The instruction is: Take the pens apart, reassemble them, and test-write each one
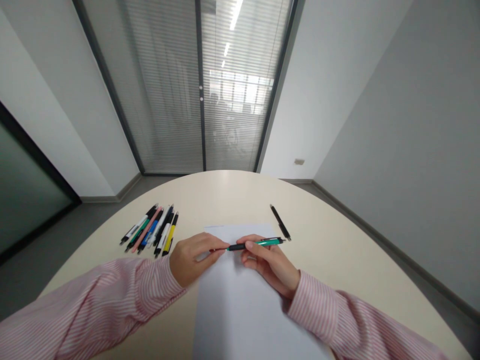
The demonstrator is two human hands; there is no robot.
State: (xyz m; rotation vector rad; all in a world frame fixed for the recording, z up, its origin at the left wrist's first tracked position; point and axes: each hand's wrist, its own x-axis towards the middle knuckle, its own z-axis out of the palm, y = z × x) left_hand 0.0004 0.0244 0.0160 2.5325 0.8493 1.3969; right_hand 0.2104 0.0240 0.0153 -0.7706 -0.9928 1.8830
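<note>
A green pen with a black grip [264, 242] lies nearly level between my hands, above the far part of a white paper sheet [240, 310]. My right hand [268, 262] is closed on its barrel with thumb and fingers. The fingertips of my left hand [197, 255] pinch something at the pen's left end, by its tip; what lies between them is too small to make out. A faint line of marks shows at the paper's top left edge.
Several pens [152, 231] in black, white, green, pink, blue and yellow lie side by side at the left on the round cream table [228, 195]. One black pen [280, 222] rests apart, right of the paper's far edge. Glass panels with blinds stand beyond.
</note>
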